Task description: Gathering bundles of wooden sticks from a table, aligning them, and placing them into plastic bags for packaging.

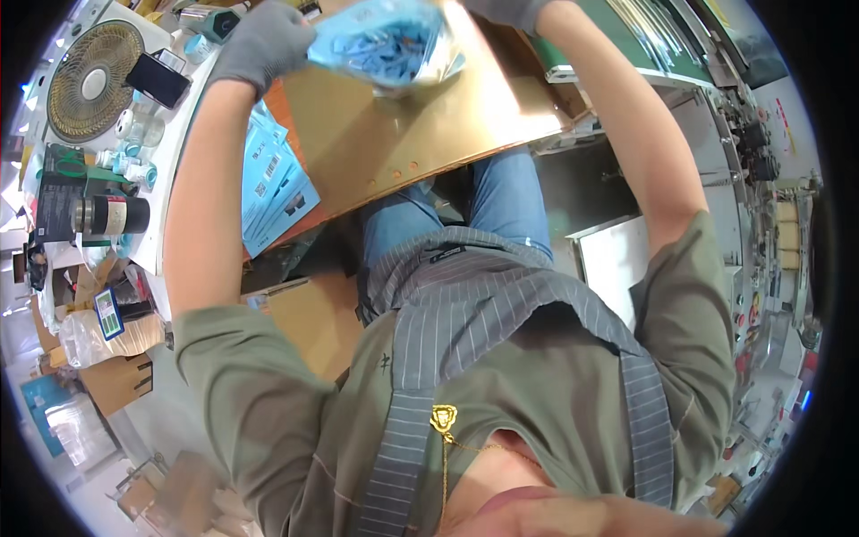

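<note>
My left hand [260, 46], in a grey knit glove, grips the left edge of a blue plastic pouch [429, 25] above the worktable. Its opening faces me, and several small blue pieces [394, 55] show inside, too blurred to name. My right hand [510, 7], gloved in grey too, is at the top edge to the right of the pouch. Its fingers are cut off by the picture's edge. Several flat blue printed pouches [276, 183] lie fanned out at the table's left edge, beside my left forearm.
The tan worktable [358, 152] has its near edge above my knees. To the left, a fan [94, 82], a black phone [158, 80], small bottles [134, 170] and a dark cylinder [112, 215] crowd a white surface. A green-topped bench [617, 45] stands at the right.
</note>
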The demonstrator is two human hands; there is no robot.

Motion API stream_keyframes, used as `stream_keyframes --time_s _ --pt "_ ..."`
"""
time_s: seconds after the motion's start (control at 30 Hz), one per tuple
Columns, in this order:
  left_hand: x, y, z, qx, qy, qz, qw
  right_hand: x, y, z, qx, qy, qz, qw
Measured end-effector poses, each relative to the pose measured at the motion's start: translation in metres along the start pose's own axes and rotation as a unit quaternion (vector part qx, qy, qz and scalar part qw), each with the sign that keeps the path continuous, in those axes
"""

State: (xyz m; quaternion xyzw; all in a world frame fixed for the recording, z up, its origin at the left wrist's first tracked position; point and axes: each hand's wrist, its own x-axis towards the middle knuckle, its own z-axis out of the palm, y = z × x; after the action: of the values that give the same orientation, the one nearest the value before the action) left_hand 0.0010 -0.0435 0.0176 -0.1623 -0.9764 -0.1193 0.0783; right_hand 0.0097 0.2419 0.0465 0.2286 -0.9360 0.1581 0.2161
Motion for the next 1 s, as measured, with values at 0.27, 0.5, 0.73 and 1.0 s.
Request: stream_keyframes --time_s 0.27,0.5,0.73,1.0 --pt "0.007 0.052 -0.01 -0.331 -0.039 -0.066 0.94 -0.043 -0.048 0.035 0.085 -0.112 -0.051 0.989" --pt "0.001 0.027 -0.042 -0.649 -0.114 -0.019 0.752 -0.064 -0.058 0.009 0.272 -0.066 -0.151 0.948" --pt "-0.075 0.044 -0.065 -0.556 0.145 -0.092 0.813 -0.04 -0.045 0.034 0.28 0.14 -0.123 0.942" --pt "-0.272 0.017 -0.006 -0.909 0.032 -0.239 0.34 -0.056 -0.195 0.027 0.27 0.105 -0.627 0.723"
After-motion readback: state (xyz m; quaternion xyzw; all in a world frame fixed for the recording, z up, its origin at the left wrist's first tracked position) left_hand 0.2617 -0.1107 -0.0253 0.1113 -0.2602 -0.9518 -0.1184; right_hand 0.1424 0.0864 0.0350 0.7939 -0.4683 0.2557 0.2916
